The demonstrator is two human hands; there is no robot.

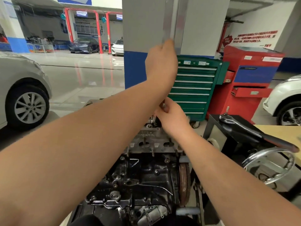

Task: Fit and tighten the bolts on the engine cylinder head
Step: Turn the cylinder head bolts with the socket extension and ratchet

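The left hand (161,61) is raised at 12 o'clock, fist closed on a blurred wrench handle (169,22) running nearly upright. The right hand (172,118) pinches the tool's shaft (164,106) above the cylinder head (151,141), at centre.

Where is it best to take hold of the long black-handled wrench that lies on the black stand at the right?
Grip the long black-handled wrench by its handle near the reddish end, coming from above: it lies on the black stand with the chrome head at the far end and the handle toward you.
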